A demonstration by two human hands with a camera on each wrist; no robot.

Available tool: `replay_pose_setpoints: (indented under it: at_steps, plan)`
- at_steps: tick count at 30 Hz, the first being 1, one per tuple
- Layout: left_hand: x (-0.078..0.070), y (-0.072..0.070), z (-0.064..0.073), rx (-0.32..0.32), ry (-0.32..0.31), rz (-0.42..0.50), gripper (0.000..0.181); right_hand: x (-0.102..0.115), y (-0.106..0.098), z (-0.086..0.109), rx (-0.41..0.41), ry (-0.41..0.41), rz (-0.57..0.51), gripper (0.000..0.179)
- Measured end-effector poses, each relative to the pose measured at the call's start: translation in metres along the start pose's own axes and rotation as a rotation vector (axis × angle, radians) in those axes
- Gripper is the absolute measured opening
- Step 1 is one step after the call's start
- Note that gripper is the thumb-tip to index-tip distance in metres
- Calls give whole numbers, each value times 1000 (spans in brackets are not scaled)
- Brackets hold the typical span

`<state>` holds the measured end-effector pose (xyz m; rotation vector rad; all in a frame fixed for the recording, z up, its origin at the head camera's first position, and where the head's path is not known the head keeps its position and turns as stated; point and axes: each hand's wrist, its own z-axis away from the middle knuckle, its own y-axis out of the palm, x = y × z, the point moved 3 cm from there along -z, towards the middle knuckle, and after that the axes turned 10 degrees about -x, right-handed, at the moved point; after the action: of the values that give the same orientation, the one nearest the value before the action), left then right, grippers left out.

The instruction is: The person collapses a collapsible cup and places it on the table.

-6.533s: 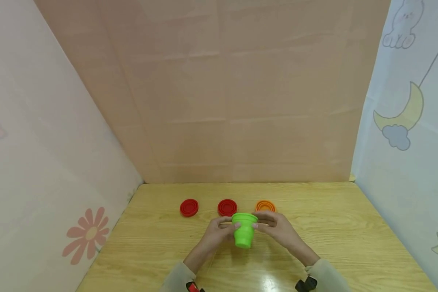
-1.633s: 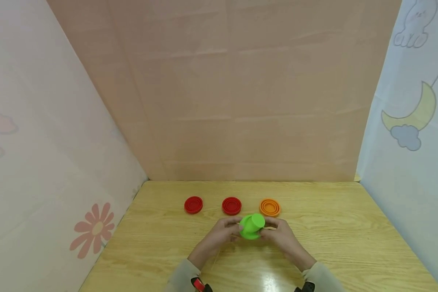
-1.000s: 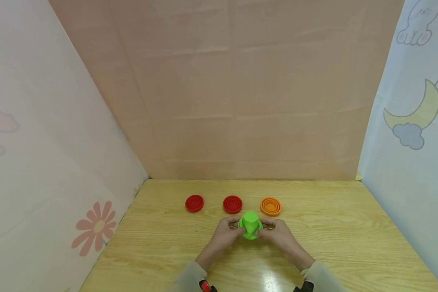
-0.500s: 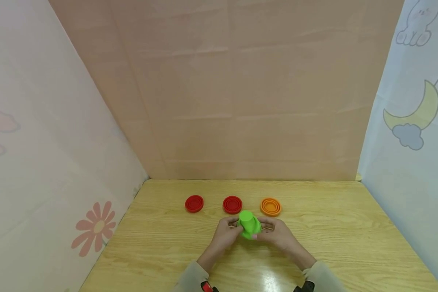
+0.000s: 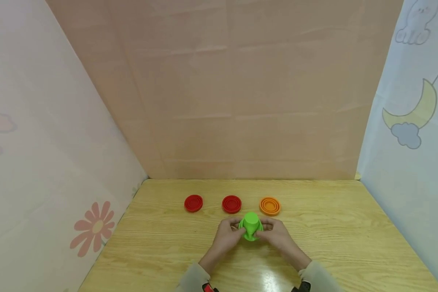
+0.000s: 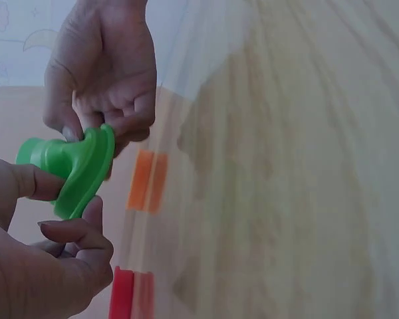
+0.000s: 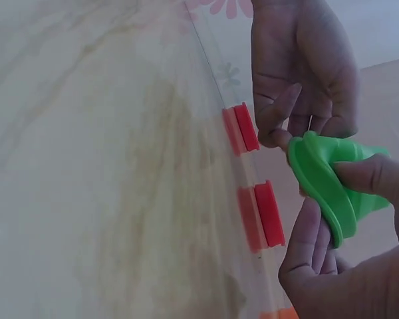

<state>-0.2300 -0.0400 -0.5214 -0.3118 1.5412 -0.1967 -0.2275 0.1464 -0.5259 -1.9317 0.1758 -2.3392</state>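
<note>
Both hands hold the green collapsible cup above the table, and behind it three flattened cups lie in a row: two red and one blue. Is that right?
Not quite. The third flattened cup is orange, not blue; the head view shows it at the right end of the row, beside the two red ones. The rest stands: the left hand and right hand both hold the green cup above the table.
</note>
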Motion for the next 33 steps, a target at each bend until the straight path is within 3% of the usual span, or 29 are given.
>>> replay_pose_setpoints:
  at_steps: [6, 8, 11, 13, 16, 23, 33]
  plan:
    - [5, 1, 0, 23, -28, 22, 36, -2, -2, 1, 31, 17, -12, 55]
    - [7, 0, 0, 76, -67, 79, 41, -1, -4, 1, 30, 21, -23, 57]
    - [6, -3, -1, 207, -115, 169, 51, 2, -8, -1, 23, 25, -40, 61]
    - [4, -5, -2, 288, -128, 210, 55, 3, -10, -2, 20, 26, -49, 63]
    - [2, -7, -3, 337, -105, 220, 57, 4, -12, -2, 17, 30, -52, 64]
    - [6, -8, -4, 332, -126, 232, 52, 5, -13, 0, 29, 35, -42, 61]
    - [6, 0, -4, 196, -79, 137, 50, -3, -13, -1, 23, 52, -36, 57]
